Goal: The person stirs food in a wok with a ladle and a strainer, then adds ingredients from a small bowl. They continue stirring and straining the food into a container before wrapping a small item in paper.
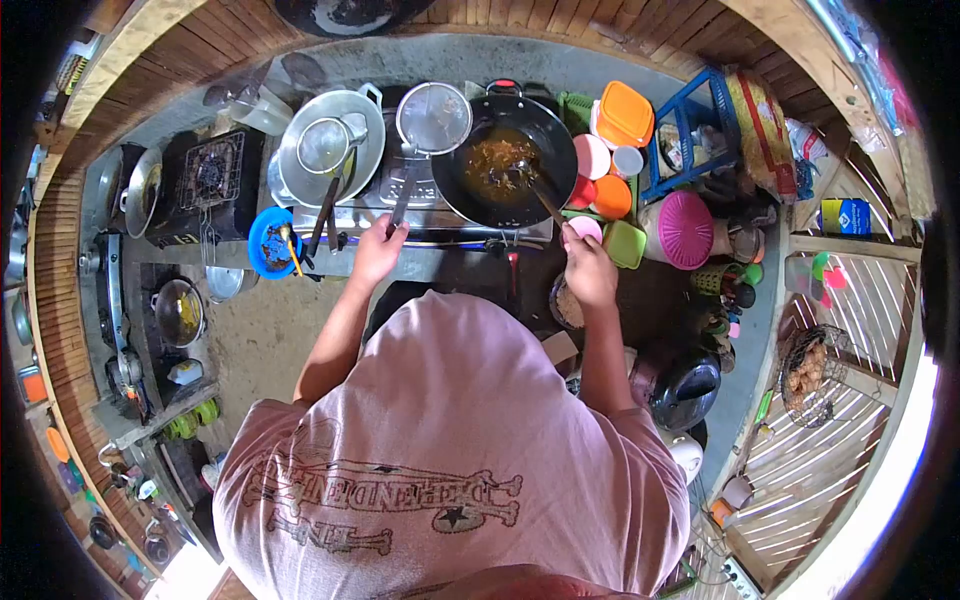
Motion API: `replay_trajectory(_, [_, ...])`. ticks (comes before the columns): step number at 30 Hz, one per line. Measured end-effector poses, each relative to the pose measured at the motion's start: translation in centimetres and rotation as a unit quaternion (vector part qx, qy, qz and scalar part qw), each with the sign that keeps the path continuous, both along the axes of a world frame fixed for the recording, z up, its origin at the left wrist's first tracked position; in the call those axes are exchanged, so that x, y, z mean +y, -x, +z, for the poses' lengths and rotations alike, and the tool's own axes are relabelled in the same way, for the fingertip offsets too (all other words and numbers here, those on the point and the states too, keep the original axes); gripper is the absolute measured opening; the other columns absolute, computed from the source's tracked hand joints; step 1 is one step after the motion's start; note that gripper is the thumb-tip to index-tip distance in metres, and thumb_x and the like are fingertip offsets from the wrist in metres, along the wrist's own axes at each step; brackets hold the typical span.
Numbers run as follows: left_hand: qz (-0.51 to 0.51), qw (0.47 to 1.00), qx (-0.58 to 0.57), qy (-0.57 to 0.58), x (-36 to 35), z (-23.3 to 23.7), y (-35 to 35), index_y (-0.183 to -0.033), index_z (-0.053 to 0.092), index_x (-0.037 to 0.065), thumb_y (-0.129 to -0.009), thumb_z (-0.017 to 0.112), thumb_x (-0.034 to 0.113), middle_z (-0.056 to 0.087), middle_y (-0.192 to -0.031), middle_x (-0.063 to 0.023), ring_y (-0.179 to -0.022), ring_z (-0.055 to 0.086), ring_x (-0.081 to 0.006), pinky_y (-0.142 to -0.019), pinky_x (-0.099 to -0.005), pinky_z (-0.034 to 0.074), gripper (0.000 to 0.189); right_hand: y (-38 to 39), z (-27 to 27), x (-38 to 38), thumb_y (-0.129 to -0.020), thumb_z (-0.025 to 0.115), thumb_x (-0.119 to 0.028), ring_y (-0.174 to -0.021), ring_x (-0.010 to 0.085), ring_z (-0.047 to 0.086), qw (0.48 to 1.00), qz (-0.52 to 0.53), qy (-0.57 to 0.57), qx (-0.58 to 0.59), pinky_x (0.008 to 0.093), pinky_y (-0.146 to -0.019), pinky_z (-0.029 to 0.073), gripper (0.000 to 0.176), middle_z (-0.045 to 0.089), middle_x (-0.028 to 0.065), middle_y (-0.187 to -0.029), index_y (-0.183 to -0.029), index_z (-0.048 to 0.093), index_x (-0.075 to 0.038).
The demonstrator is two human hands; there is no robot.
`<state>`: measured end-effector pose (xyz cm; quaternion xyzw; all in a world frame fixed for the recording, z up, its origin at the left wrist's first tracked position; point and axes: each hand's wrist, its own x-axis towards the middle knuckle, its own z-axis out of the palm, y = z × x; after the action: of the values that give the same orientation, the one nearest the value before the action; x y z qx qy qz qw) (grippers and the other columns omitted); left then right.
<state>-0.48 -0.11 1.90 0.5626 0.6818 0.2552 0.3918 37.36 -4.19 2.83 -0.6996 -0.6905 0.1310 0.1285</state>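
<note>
At the left, a blue bowl (256,250) with dark content was seen, with a utensil (289,243) leaned in it; beside it, a wide metal basin (345,104) was placed, and a second strainer (325,147) was laid across it; then the left hand (378,250) was found, clamped around the handle of a strainer (433,118); its round mesh was held by the left rim of the wok, partly across it in this view, and whether the rim was touched could not be told; for clean draining, it was judged best that the mesh be kept level and over the wok, so that drips would not be let onto the stove (422,188).

Next, the wok (553,150) was set on the stove, with brown food (490,157) in liquid at its middle; in it, the head of a long ladle (548,200) was dipped; its handle was gripped by the right hand (592,272), with the fingers closed; slow, shallow strokes seemed advised against splashing; at the far right, plastic containers (628,112) were grouped near the wok, so the elbow and handle were best swung with care.
</note>
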Motion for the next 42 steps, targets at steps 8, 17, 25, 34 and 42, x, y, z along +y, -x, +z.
replay_trajectory(8, [-0.004, 1.000, 0.015, -0.026, -0.2, -0.3, 0.0, -0.092, 0.058, -0.002, -0.095, 0.063, 0.030, 0.056, -0.064, -0.0099, -0.059, 0.050, -0.0171, -0.057, -0.0374, 0.041, 0.032, 3.2, -1.0, 4.3, -0.090, 0.058, -0.013, -0.087, 0.0360, 0.068, 0.997, 0.000, -0.071, 0.008, 0.0471, -0.073, 0.055, 0.038, 0.069, 0.0166, -0.103, -0.128, 0.066, -0.018])
replay_trajectory(17, [-0.011, 0.999, 0.007, -0.031, -0.4, -0.9, 0.0, -0.090, 0.059, -0.001, -0.095, 0.063, 0.030, 0.057, -0.064, -0.0110, -0.059, 0.053, -0.0208, -0.058, -0.0391, 0.043, 0.032, 4.4, -2.0, 5.8, -0.087, 0.056, -0.013, -0.086, 0.0340, 0.071, 0.995, 0.003, -0.099, -0.024, 0.0450, -0.071, 0.058, 0.041, 0.071, 0.0199, -0.106, -0.126, 0.067, -0.019])
replay_trajectory(25, [-0.004, 0.999, 0.000, -0.040, -0.7, -2.0, 0.0, -0.088, 0.057, -0.001, -0.094, 0.064, 0.029, 0.056, -0.064, -0.0116, -0.059, 0.051, -0.0212, -0.058, -0.0387, 0.042, 0.031, 4.0, -0.2, 3.5, -0.087, 0.056, -0.012, -0.086, 0.0343, 0.070, 0.996, 0.037, -0.086, 0.009, 0.0440, -0.071, 0.057, 0.039, 0.071, 0.0192, -0.103, -0.125, 0.068, -0.016])
replay_trajectory(34, [-0.017, 1.000, -0.001, -0.026, -0.8, -1.9, -0.1, -0.088, 0.057, -0.001, -0.094, 0.064, 0.030, 0.057, -0.066, -0.0129, -0.061, 0.052, -0.0224, -0.060, -0.0396, 0.043, 0.032, 1.4, 3.4, -0.9, -0.090, 0.059, -0.016, -0.085, 0.0373, 0.069, 1.000, 0.017, 0.015, -0.001, 0.0493, -0.073, 0.056, 0.037, 0.069, 0.0181, -0.103, -0.127, 0.066, -0.019])
replay_trajectory(42, [-0.014, 1.000, -0.006, -0.022, -0.8, -1.7, -0.1, -0.096, 0.060, -0.001, -0.095, 0.063, 0.028, 0.054, -0.066, -0.0053, -0.063, 0.048, -0.0138, -0.059, -0.0341, 0.041, 0.029, 0.1, 3.8, -0.6, -0.091, 0.058, -0.017, -0.082, 0.0358, 0.069, 0.999, -0.024, 0.026, -0.014, 0.0483, -0.071, 0.055, 0.034, 0.070, 0.0167, -0.097, -0.124, 0.067, -0.019])
